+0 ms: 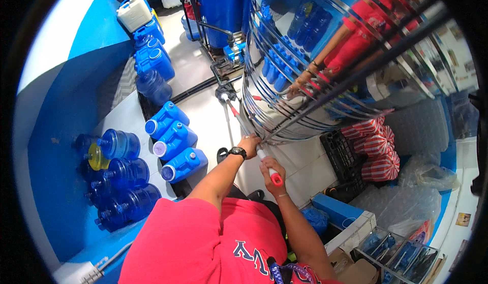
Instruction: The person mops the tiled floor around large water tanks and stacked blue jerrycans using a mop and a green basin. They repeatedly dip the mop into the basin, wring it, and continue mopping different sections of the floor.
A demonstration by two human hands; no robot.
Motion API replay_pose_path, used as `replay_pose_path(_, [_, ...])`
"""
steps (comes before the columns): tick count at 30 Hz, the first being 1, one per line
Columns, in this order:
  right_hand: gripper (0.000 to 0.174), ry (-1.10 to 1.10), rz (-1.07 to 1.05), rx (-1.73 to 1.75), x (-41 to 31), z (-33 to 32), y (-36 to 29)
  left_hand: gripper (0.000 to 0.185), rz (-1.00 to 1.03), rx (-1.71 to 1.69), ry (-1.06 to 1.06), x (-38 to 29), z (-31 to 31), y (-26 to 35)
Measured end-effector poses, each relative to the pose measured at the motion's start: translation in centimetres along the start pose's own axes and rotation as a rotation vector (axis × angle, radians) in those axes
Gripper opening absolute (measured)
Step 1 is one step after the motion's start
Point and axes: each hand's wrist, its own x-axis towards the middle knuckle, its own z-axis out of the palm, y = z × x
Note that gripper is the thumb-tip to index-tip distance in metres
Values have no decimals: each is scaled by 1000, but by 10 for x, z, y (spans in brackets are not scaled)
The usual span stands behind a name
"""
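Observation:
A long mop-like pole [239,118] with red and white parts runs away from me, down to a dark, bunched head [225,92] on the pale tiled floor [211,120]. My left hand [249,145], with a black watch at the wrist, is closed around the shaft. Nearer my body, my right hand [273,171] grips the white handle close to its red end. The head lies beside the base of a large, shiny metal tank [282,105], whose surface reflects a person in red.
Blue water jugs [179,141] stand left of the pole; round water bottles [127,171] are stacked farther left. Black pipes [194,89] cross the floor near a blue pump [234,51]. A black plastic crate [341,162] and red-striped bundles [381,150] are at right.

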Motion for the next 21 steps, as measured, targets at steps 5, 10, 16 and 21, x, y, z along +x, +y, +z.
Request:
replay_pose_path(5, [8,9,77,-143,59,29,-18,17,100,-93,-43,38,-63,-34])
replay_pose_path(10, [9,105,118,-305,62,5,-99,20,226,-305,172,21,-74,23])
replay_pose_path(16, [25,106,-2,9,90,20,-137,19,348,-398,-95,11,-96,38])
replay_pose_path(21, [22,25,30,-55,150,46,-157,19,271,-545,54,28,-128,24])
